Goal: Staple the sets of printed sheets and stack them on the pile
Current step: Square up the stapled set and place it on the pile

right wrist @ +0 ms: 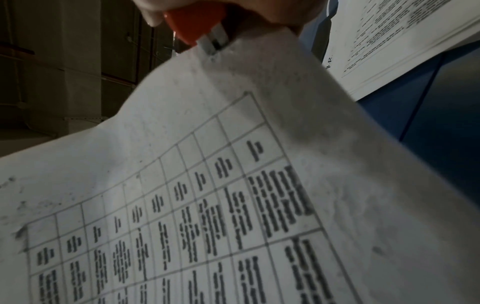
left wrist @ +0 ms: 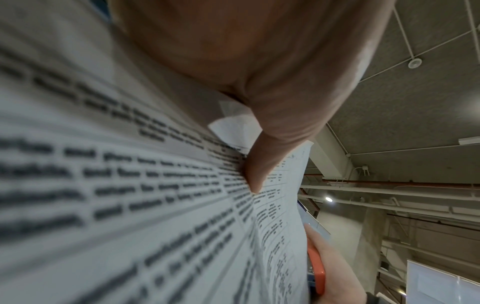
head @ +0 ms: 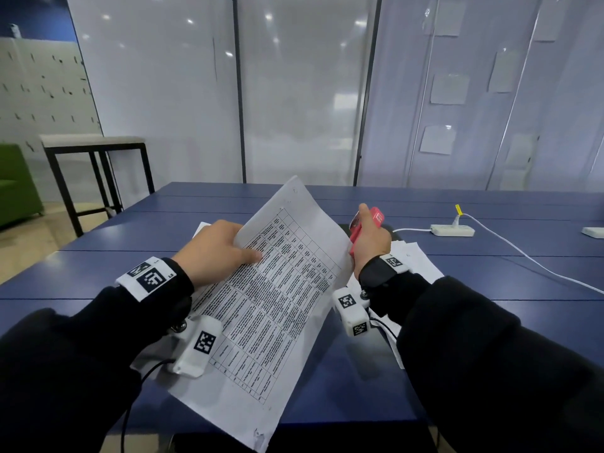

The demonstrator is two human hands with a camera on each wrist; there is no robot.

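A set of printed sheets (head: 277,289) with a table on it is lifted off the blue table (head: 490,289), tilted toward me. My left hand (head: 215,250) grips its left edge, thumb pressed on the print (left wrist: 257,164). My right hand (head: 371,240) holds a red stapler (head: 376,220) at the set's right edge. In the right wrist view the stapler (right wrist: 200,26) has its metal mouth on the corner of the sheets (right wrist: 207,185). A pile of printed sheets (head: 415,266) lies flat under my right wrist; it shows too as the pile (right wrist: 402,41).
More paper (head: 201,227) lies on the table behind my left hand. A white power strip (head: 452,230) with a white cable (head: 523,253) sits at the right rear. A black-framed stool (head: 94,158) stands past the table's left end.
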